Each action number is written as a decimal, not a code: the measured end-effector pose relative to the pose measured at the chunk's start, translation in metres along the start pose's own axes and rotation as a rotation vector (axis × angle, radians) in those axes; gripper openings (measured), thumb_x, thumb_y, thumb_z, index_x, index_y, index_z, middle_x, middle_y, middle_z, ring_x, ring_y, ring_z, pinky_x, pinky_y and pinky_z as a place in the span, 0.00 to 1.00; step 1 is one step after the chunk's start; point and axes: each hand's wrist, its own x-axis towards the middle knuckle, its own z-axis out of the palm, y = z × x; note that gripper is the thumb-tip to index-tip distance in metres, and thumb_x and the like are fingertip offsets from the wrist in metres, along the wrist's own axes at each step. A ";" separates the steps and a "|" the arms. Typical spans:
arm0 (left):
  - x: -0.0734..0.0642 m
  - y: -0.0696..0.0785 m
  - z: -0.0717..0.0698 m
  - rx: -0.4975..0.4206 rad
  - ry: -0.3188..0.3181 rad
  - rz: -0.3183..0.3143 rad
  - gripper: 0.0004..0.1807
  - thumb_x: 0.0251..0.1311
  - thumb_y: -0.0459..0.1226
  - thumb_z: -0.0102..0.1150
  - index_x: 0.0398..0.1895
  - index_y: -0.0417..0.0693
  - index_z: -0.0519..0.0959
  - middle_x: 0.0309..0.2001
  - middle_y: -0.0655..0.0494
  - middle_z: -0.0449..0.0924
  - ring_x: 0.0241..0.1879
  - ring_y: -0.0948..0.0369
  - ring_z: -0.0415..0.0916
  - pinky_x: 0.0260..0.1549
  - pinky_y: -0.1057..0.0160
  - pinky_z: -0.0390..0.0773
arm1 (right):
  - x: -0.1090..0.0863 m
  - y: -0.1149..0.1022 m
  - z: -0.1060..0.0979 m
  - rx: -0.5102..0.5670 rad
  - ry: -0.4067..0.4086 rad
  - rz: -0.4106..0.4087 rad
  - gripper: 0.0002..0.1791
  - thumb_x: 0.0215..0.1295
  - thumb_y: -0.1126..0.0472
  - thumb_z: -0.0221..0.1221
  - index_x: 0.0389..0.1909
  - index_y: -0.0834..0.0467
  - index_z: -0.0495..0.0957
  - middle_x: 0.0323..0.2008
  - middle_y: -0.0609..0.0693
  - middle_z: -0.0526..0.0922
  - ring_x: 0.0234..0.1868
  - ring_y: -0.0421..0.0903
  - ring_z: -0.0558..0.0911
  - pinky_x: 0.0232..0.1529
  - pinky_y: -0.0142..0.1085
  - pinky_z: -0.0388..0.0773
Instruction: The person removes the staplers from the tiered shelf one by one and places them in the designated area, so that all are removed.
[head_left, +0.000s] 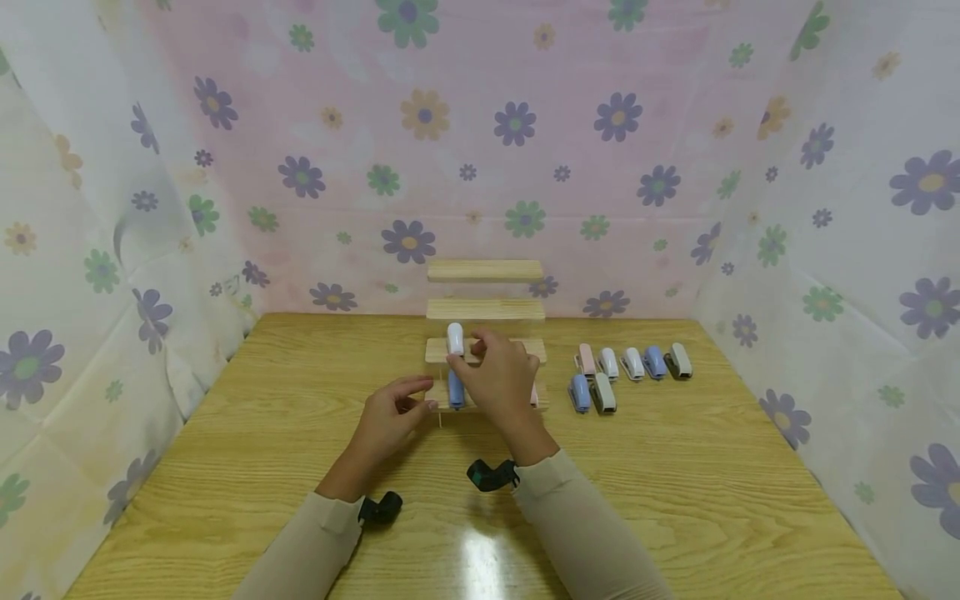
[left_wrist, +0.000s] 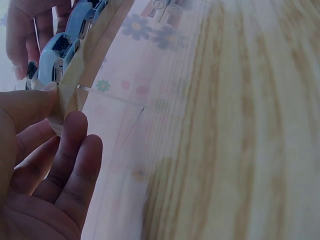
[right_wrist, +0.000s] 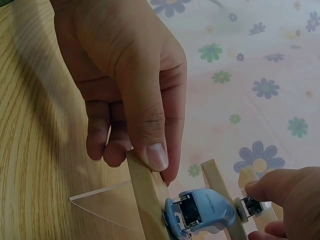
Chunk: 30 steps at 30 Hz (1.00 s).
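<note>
White stapler [head_left: 455, 339] sighted near the left end of the second-lowest slat of a four-tier wooden rack [head_left: 484, 270], which stands by the middle of the tabletop's [head_left: 300, 367] far edge. The right hand [head_left: 504, 379] is to the right of and nearer than this stapler, thumb and fingers set narrow about its lower part; whether the base bears fully on the slat, I cannot tell. The left hand [head_left: 386, 421] grips the left end of the lowest slat between thumb and forefinger, just beside a blue stapler [head_left: 456, 392] on that tier and below the white one. A second blue stapler [left_wrist: 84, 17] sits next along the same slat. At its right end a pink item [head_left: 534, 394] shows, mostly covered by the right hand. A transparent support [right_wrist: 100, 192] carries the slats. Toward the tabletop's far right corner, well apart from both hands, seven loose staplers lie in two rows: the back row [head_left: 633, 363] runs pink, white, white, blue, pale grey; the front row [head_left: 579, 392] has one blue, one pale grey. Both sleeves [head_left: 588, 525] are beige, each with a black device [head_left: 487, 475] at the wrist. Flowered cloth [head_left: 465, 192] hangs behind the far edge.
</note>
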 end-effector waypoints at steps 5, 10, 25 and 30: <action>0.000 0.001 0.000 -0.004 0.001 0.001 0.21 0.69 0.40 0.68 0.63 0.48 0.83 0.67 0.53 0.78 0.46 0.55 0.86 0.36 0.68 0.86 | -0.001 0.001 0.000 0.003 0.015 -0.015 0.25 0.64 0.42 0.67 0.59 0.48 0.84 0.42 0.43 0.89 0.43 0.50 0.81 0.47 0.55 0.67; -0.001 0.000 0.000 0.009 0.003 0.001 0.21 0.68 0.40 0.68 0.63 0.48 0.83 0.66 0.53 0.79 0.46 0.55 0.86 0.37 0.69 0.85 | -0.001 0.001 0.000 0.011 0.028 -0.018 0.22 0.65 0.45 0.65 0.57 0.48 0.84 0.42 0.42 0.90 0.42 0.49 0.82 0.47 0.54 0.67; 0.001 -0.005 0.000 -0.014 0.005 0.014 0.22 0.68 0.42 0.69 0.63 0.46 0.83 0.66 0.53 0.79 0.45 0.55 0.86 0.35 0.67 0.86 | 0.001 0.003 0.002 0.011 0.061 -0.021 0.13 0.64 0.44 0.70 0.43 0.46 0.89 0.38 0.41 0.91 0.42 0.49 0.82 0.48 0.56 0.67; 0.001 -0.004 0.000 -0.009 0.007 0.008 0.22 0.68 0.42 0.69 0.63 0.46 0.83 0.66 0.53 0.79 0.45 0.56 0.86 0.37 0.68 0.85 | 0.001 0.003 0.003 0.017 0.074 -0.021 0.12 0.65 0.44 0.70 0.43 0.46 0.90 0.36 0.41 0.91 0.42 0.50 0.82 0.49 0.56 0.67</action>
